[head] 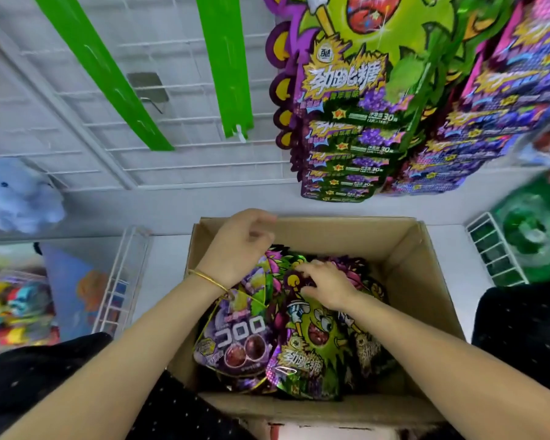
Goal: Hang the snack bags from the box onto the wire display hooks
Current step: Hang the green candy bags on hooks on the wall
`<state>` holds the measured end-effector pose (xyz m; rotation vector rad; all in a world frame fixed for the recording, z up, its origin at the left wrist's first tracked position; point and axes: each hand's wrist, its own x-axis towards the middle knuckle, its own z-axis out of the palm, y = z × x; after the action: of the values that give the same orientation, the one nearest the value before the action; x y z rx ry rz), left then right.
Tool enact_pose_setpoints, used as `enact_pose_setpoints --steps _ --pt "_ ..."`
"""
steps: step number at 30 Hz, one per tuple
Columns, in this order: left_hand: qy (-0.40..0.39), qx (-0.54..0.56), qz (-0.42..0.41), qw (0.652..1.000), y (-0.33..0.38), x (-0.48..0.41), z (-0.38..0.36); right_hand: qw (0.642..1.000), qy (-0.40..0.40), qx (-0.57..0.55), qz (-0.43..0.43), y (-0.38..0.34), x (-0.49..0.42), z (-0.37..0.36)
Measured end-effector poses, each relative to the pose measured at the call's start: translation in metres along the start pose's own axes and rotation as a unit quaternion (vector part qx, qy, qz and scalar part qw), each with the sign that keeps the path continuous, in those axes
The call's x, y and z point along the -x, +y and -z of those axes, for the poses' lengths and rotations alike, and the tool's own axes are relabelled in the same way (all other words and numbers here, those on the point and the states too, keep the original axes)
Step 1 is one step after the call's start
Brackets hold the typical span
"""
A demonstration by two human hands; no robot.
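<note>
Inside the cardboard box (407, 265) on the table, a right hand (327, 287) brackets the top of a green snack bag (315, 341), grasp unclear, likely to lift it toward the wire display (178, 122), while the left hand (235, 246) hovers loosely curled, empty.

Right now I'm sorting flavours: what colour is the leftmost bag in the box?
The leftmost bag is purple with white lettering; head view shows it best.

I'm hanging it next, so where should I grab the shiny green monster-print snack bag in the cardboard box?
Pinch the green monster-print snack bag at its top end, the far one under your right hand, coming from above. It lies flat and face up on the pile in the cardboard box, so that edge likely lifts it hook-ready.
</note>
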<state>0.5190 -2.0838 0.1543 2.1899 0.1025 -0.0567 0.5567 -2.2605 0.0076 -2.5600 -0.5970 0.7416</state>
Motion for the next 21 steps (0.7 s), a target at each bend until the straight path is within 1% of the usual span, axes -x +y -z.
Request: enact_pose_setpoints --steps 3,6,9,11,13,15,17,19,21 --pt "-0.012 -0.006 0.019 1.0 -0.002 0.002 -0.002 0.999 0.031 -0.043 0.009 0.003 0.001 0.008" --pt "-0.041 -0.02 0.02 0.999 -0.004 0.003 -0.007 0.993 0.033 -0.1 0.047 0.001 0.009 0.017" --pt "-0.082 -0.036 0.036 0.995 -0.005 0.005 -0.014 0.972 0.057 -0.215 0.075 -0.014 0.016 0.041" --pt "-0.112 -0.03 0.057 0.992 -0.006 0.006 -0.018 0.961 0.076 -0.244 0.106 -0.028 0.02 0.065" --pt "-0.126 -0.033 0.063 0.989 -0.004 0.007 -0.02 0.952 0.082 -0.265 0.131 -0.042 0.025 0.085" --pt "-0.117 -0.028 0.05 0.991 -0.003 0.006 -0.021 0.945 0.082 -0.287 0.134 -0.051 0.031 0.099" --pt "-0.086 -0.018 0.04 0.995 0.001 0.007 -0.019 0.943 0.091 -0.293 0.129 -0.054 0.037 0.111" --pt "-0.046 -0.012 0.033 0.998 -0.002 0.006 -0.019 0.932 0.139 -0.315 0.11 -0.05 0.045 0.126" --pt "-0.007 0.027 0.039 0.999 0.003 0.005 -0.016 0.906 0.198 -0.369 0.064 -0.039 0.053 0.141"
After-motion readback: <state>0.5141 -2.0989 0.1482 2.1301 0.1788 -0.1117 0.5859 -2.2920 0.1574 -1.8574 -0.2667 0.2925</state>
